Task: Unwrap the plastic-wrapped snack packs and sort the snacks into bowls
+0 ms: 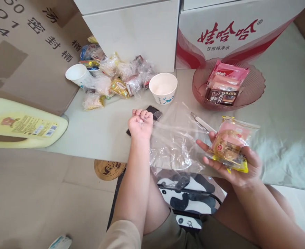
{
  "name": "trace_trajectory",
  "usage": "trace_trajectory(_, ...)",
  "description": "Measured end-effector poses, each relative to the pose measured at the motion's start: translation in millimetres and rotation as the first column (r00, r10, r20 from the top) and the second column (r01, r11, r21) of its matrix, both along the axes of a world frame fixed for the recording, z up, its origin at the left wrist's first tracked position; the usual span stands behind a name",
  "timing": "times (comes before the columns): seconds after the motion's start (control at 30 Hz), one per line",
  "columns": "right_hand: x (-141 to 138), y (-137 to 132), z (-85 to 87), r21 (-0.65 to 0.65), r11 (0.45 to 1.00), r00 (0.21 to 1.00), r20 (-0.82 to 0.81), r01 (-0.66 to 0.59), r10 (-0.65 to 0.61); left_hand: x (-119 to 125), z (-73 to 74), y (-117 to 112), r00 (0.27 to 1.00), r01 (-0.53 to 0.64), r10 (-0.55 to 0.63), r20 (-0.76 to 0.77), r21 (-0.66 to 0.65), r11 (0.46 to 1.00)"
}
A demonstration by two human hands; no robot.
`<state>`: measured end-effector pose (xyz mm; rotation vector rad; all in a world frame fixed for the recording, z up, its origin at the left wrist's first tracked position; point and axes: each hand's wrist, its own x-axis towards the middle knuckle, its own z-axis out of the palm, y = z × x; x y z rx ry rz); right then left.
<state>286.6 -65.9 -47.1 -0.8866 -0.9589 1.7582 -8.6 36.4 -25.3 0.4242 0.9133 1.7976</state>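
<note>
Clear bag (175,152): it spreads thin and crinkly between our two hands, by the front edge of the counter (90,135).
Left hand (141,124): our grip is clenched here, fingers curled tight on part of the bag.
Right hand (245,174): our grip is grasping a wrapped snack (228,141) with yellow on its wrapper.
Phone (155,112): it lies on the counter, partly hidden by our left hand.
Thin white tool (202,121): it is near our right fingers, and we cannot tell what it is.
Pink bowl (254,84): it sits past our right hand, and we see pink and dark brown packs (227,77) inside.
White cup (165,93): it stands left of the bowl.
Snack heap (120,86): little shiny packs lie left of the cup.
</note>
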Motion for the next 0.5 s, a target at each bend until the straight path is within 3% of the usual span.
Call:
trace_trajectory(0.1, 7, -3, -1.2, -0.056, 0.998, 0.999, -0.04, 0.031, -0.034, -2, 8.0, -2, 1.0, -0.001, 0.002, -0.019, 0.078, 0.997)
trace_trajectory(0.23, 10, -6, 13.3, -0.014, 0.997, 0.994, -0.077, 0.077, -0.078, 13, 19.5, -6, 0.995, 0.047, -0.05, 0.087, 0.042, 0.998)
trace_trajectory(0.37, -3, 10, 47.7, -0.105, 0.978, 0.972, -0.132, 0.179, -0.192, 30, 23.7, -10, 0.939, 0.148, -0.156, 0.305, 0.049, 0.988)
trace_trajectory(0.5, -23, 61, 89.9, -0.103, 0.95, 0.946, -0.106, 0.296, -0.306, 36, 23.3, -10, 0.881, 0.179, -0.192, 0.432, 0.073, 0.981)
